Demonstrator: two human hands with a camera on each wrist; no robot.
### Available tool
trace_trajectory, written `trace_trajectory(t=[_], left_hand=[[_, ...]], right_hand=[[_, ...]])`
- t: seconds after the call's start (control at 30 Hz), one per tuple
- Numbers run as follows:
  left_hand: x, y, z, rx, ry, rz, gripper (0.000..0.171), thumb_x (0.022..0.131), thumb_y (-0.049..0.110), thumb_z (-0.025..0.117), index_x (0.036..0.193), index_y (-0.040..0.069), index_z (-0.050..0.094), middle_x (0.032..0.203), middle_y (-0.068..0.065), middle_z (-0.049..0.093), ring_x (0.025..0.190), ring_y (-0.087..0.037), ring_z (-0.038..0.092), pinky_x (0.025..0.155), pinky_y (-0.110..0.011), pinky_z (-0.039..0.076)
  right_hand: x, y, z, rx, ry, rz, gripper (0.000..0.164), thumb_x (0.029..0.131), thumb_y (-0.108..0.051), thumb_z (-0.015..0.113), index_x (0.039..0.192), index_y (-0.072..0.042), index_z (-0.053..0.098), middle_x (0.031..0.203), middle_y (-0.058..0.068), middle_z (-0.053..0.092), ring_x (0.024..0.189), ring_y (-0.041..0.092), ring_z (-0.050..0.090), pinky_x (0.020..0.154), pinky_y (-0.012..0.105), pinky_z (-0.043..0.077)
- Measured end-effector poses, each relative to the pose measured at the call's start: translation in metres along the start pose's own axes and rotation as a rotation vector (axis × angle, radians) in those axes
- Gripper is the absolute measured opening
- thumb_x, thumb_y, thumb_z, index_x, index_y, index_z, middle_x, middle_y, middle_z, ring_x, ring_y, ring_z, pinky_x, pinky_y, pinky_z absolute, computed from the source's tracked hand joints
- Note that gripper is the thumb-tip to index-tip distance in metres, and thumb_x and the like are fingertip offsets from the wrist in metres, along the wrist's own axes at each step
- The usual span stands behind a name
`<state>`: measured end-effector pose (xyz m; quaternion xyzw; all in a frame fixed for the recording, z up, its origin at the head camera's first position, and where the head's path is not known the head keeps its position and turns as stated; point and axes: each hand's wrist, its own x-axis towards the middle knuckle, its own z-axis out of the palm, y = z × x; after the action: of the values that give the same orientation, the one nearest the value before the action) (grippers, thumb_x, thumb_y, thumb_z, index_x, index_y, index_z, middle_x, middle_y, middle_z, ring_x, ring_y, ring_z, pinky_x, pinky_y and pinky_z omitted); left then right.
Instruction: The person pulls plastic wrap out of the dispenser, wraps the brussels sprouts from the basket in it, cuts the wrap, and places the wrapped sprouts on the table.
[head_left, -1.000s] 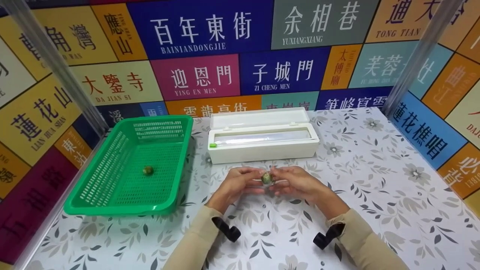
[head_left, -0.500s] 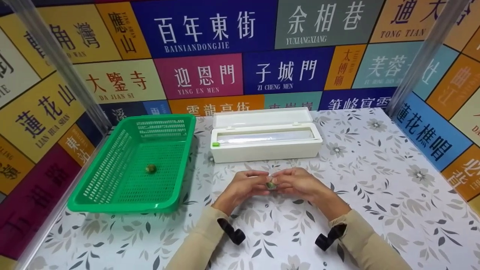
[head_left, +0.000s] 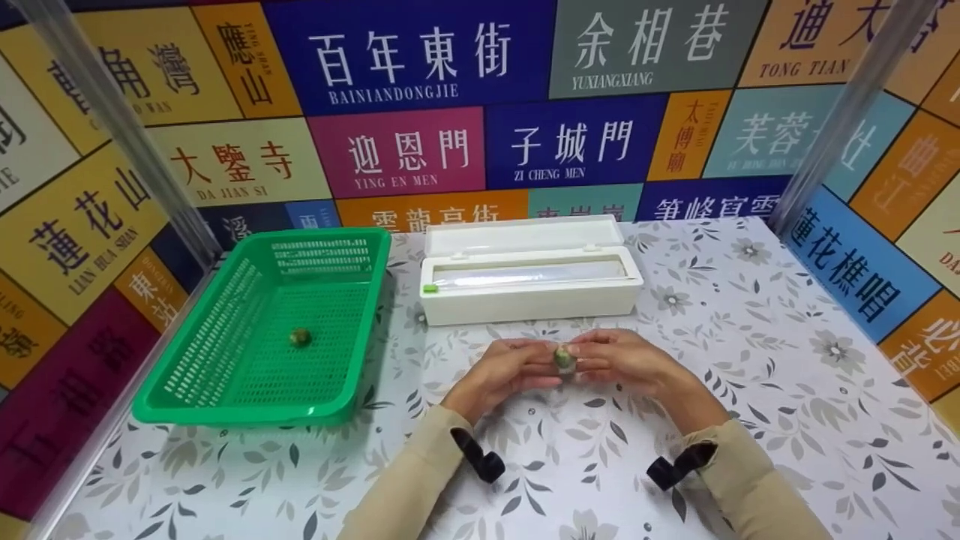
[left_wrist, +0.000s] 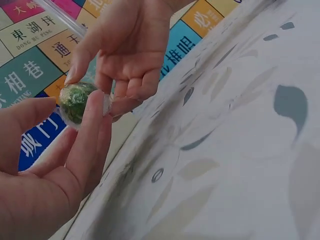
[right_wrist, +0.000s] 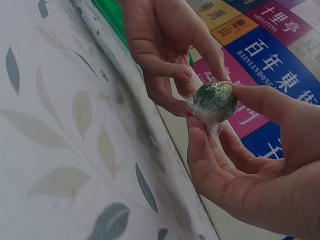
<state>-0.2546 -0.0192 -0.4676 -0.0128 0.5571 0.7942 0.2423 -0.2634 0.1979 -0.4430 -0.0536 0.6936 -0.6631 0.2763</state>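
Note:
Between my two hands is a small green ball (head_left: 564,358) wrapped in clear cling film. My left hand (head_left: 506,369) pinches it from the left with thumb and fingertips. From the other side, the thumb and fingers of my right hand (head_left: 630,361) hold it too. In the left wrist view the wrapped ball (left_wrist: 76,102) shows shiny film over a mottled green surface. A loose, crumpled tail of cling film (right_wrist: 202,111) hangs from its underside in the right wrist view. Both hands are above the flower-patterned tablecloth (head_left: 570,465).
A green plastic basket (head_left: 349,375) stands at the left, with one small brownish-green ball (head_left: 300,337) inside. Behind my hands sits a white cling film dispenser (head_left: 532,304), its lid raised and film lying across the opening. A wall with printed signs closes off the back.
My hands have shifted a little to the right with the ball. Half a second ago fingers covered more of it; now more of its green top shows between the fingertips.

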Motion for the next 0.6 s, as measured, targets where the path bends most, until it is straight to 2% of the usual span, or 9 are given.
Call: trace_trajectory(t=[0.2,0.33,0.43,0.6], left_hand=[[0.021,-0.005,0.032,-0.017,0.057,-0.013,0.032,0.088,0.008,0.074,0.117,-0.003,0.068,0.104,-0.022,0.075,0.093,-0.028,0.076,0.080,-0.035,0.063],[0.034,-0.012,0.058,-0.022,0.102,0.000,0.026,0.085,0.005,0.076,0.109,-0.003,0.071,0.098,-0.020,0.076,0.089,-0.029,0.076,0.076,-0.033,0.063],[0.041,-0.016,0.076,-0.042,0.141,0.026,0.022,0.084,0.001,0.075,0.106,-0.005,0.072,0.096,-0.021,0.076,0.089,-0.031,0.076,0.073,-0.031,0.063],[0.051,-0.021,0.102,-0.014,0.214,0.071,0.019,0.084,-0.002,0.074,0.103,-0.004,0.073,0.092,-0.022,0.076,0.087,-0.038,0.076,0.065,-0.030,0.063]], right_hand=[[-0.012,0.001,-0.034,-0.095,0.036,-0.047,0.045,0.096,-0.022,0.068,0.130,0.005,0.055,0.105,-0.001,0.072,0.099,0.016,0.070,0.096,0.034,0.057],[-0.024,-0.003,-0.055,-0.246,0.081,-0.051,0.052,0.096,-0.027,0.068,0.132,0.008,0.055,0.108,0.000,0.073,0.100,0.014,0.070,0.096,0.034,0.057],[-0.031,-0.008,-0.067,-0.375,0.121,-0.052,0.054,0.095,-0.031,0.069,0.133,0.006,0.058,0.114,0.005,0.074,0.101,0.014,0.070,0.094,0.034,0.058],[-0.040,-0.011,-0.084,-0.541,0.170,-0.053,0.053,0.094,-0.032,0.070,0.133,0.002,0.060,0.126,0.015,0.069,0.101,0.012,0.069,0.089,0.029,0.058]])
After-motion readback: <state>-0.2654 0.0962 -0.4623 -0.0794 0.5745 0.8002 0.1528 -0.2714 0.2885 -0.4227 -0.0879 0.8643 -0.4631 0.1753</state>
